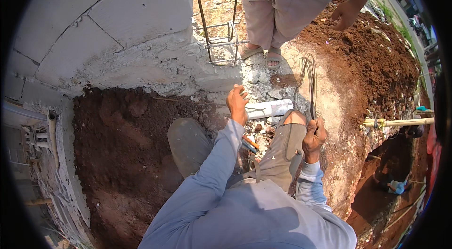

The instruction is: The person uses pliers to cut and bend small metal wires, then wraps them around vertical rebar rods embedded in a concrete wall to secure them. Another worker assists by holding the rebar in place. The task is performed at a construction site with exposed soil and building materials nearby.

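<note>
My right hand (314, 140) is closed around the lower ends of a looped bundle of thin dark wire (310, 77), which rises above the fist. Just left of centre, my left hand (238, 104) is raised with its fingers curled together; a small greenish bit shows at the fingertips, too small to name. A thin rod or wire (188, 101) runs leftward from near that hand over the soil. Beside the hand lies a white cylinder (275, 108), like a pipe or rolled sheet. Tools with orange and dark handles (250, 143) rest between my knees.
A pale block wall (136, 8) stands at the left, with a steel rebar cage (221, 44) at its end. Another person in sandals (273, 58) stands ahead. Red soil is heaped at the right, above a pit with a bamboo pole (400, 122). Dug earth lies left.
</note>
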Motion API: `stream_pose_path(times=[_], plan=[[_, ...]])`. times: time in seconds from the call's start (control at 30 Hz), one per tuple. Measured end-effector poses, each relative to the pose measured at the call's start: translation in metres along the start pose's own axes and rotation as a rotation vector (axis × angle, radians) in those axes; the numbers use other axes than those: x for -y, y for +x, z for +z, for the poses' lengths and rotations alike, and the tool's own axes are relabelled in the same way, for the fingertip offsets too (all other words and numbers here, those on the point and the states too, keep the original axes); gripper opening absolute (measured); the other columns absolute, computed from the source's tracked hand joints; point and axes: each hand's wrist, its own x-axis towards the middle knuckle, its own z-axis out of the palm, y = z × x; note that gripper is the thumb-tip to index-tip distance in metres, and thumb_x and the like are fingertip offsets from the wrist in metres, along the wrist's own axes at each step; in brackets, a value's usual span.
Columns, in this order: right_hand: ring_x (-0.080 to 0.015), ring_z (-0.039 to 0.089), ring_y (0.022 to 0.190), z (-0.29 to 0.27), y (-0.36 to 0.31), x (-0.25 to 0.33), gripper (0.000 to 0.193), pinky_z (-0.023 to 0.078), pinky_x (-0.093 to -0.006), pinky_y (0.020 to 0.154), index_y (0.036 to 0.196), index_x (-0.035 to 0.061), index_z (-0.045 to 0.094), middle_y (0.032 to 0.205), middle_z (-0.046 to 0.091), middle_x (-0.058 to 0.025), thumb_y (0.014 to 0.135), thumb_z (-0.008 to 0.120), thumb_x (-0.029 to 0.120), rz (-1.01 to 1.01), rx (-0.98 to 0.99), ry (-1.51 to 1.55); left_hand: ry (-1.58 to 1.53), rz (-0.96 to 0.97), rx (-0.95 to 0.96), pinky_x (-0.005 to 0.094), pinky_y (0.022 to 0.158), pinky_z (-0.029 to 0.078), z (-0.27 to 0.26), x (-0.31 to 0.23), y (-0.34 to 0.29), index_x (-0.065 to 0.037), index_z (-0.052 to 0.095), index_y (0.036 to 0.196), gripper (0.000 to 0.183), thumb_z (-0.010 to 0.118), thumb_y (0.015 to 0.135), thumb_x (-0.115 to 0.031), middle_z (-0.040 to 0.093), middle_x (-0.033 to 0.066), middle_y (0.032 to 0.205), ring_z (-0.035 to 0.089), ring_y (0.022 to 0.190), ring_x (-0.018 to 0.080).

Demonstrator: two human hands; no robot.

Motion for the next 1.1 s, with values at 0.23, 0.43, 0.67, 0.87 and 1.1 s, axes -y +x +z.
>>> stream_pose_path(times=[0.23,0.43,0.67,0.87,1.1], plan=[[-0.0339,0.056,0.053,0.074,-0.043,0.048,0.023,0.041,-0.0407,0.050,0.079,0.0029,0.057,0.061,0.053,-0.0142,0.094,0.064,0.018,-0.132,0.443,0.143,-0.138,-0.031,0.518,0.0384,0.082,0.053,0.013,-0.143,-0.123,0.000,0.053,0.115,0.078,0.028,0.095,-0.071,0.068,0.0157,0.093,0.067,0.088,0.0265],[-0.0315,0.062,0.063,0.082,-0.011,0.060,0.014,0.048,-0.0385,0.058,0.088,0.0035,0.067,0.072,0.063,-0.0130,0.086,0.070,0.017,-0.232,0.655,0.279,-0.645,-0.126,0.509,0.0410,0.084,0.047,-0.059,-0.139,-0.101,-0.009,0.060,0.097,0.041,0.048,0.100,-0.048,0.061,0.0068,0.079,0.058,0.079,0.0207],[-0.0234,0.068,0.085,0.061,0.041,0.126,0.028,0.052,-0.0334,0.075,0.103,0.0004,0.067,0.096,0.069,-0.0127,0.080,0.076,0.014,-0.226,0.791,0.399,-0.506,-0.138,0.435,0.0427,0.103,0.041,-0.036,-0.140,-0.140,-0.006,0.065,0.102,0.024,0.056,0.098,-0.028,0.064,0.0151,0.119,0.059,0.113,0.0261],[-0.0144,0.066,0.077,0.059,0.029,0.141,0.015,0.051,-0.0275,0.069,0.093,-0.0010,0.070,0.083,0.069,-0.0087,0.080,0.075,0.005,0.045,0.685,0.437,-0.439,-0.237,0.543,0.0356,0.098,0.045,-0.035,-0.101,-0.152,0.005,0.057,0.123,0.042,0.053,0.098,-0.029,0.062,0.0125,0.119,0.060,0.107,0.0210],[-0.0090,0.059,0.076,0.050,-0.002,0.102,0.010,0.046,-0.0233,0.067,0.086,-0.0007,0.068,0.089,0.069,-0.0046,0.079,0.075,0.002,0.285,0.797,0.335,-0.302,-0.401,0.498,0.0314,0.091,0.048,-0.048,-0.067,-0.156,-0.004,0.061,0.101,0.023,0.062,0.097,-0.026,0.065,0.0064,0.109,0.062,0.100,0.0133]])
